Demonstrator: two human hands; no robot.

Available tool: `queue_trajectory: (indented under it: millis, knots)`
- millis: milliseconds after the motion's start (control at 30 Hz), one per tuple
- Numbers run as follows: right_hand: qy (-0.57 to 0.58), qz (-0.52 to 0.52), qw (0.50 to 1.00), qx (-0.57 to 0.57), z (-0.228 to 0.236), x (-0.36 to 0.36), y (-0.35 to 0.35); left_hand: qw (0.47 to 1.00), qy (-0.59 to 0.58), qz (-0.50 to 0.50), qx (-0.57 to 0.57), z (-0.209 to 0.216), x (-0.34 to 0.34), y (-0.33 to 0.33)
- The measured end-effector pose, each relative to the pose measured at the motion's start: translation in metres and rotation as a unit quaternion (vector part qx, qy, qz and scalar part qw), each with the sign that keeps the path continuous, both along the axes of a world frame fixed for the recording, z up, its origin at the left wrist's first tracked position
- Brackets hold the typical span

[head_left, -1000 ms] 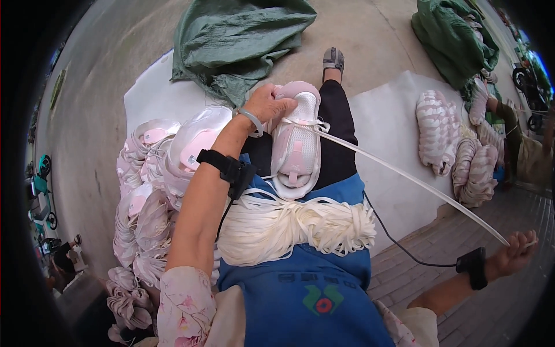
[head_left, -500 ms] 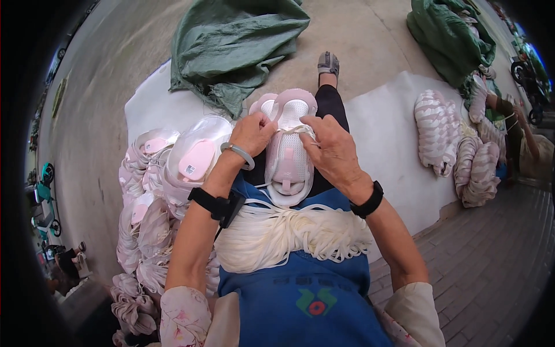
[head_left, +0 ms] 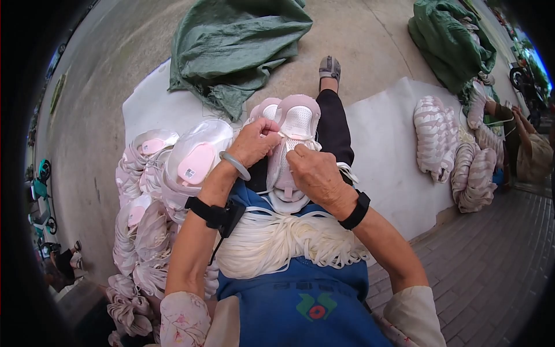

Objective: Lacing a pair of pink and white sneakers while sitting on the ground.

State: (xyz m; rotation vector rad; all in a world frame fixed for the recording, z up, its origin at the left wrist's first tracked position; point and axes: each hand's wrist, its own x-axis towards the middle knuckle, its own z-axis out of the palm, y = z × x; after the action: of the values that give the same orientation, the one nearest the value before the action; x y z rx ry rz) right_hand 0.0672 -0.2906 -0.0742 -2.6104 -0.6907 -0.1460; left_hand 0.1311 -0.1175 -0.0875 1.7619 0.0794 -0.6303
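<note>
On my lap, toe end pointing away from me, lies a pink and white sneaker [head_left: 300, 118] with a cream shoelace across its throat. My left hand [head_left: 256, 143] is closed, its thumb and fingertips pinching the left edge of the sneaker's throat beside the lace. Over the right side of the throat, my right hand [head_left: 318, 176] is pinched on the shoelace [head_left: 348, 172], part of which trails out to its right. Its fingertips are partly hidden. A second pink sneaker [head_left: 267, 109] shows behind the first. Across my blue apron [head_left: 289, 301] rests a thick bundle of cream shoelaces [head_left: 283, 243].
Stacked pink and white shoe parts [head_left: 144, 225] crowd my left side, one with a pink insole [head_left: 196, 163]. A green sack [head_left: 231, 52] lies ahead on a white sheet [head_left: 381, 127]. At right are more stacked shoes [head_left: 433, 139], another green sack [head_left: 448, 43] and another person's arm [head_left: 525, 130].
My right hand has come down and left over the sneaker's throat, drawing lace out to the right. My left hand has shifted slightly lower along the edge.
</note>
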Motion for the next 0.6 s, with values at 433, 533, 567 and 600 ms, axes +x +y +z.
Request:
queue_trajectory:
  millis: [433, 533, 567, 600]
  knots:
    - [0.178, 0.051, 0.980, 0.071, 0.028, -0.046, -0.033, 0.998, -0.040, -0.021, 0.044, 0.000, -0.011, -0.001]
    - [0.180, 0.057, 0.976, 0.110, 0.017, -0.049, -0.036, 0.982, -0.003, -0.083, 0.169, 0.015, -0.015, -0.003]
    - [0.176, 0.049, 0.972, 0.147, 0.020, -0.050, -0.033, 0.982, -0.001, -0.089, 0.169, 0.027, -0.020, -0.004]
    - [0.172, 0.041, 0.967, 0.184, 0.021, -0.051, -0.032, 0.979, 0.036, -0.123, 0.156, 0.040, -0.028, -0.007]
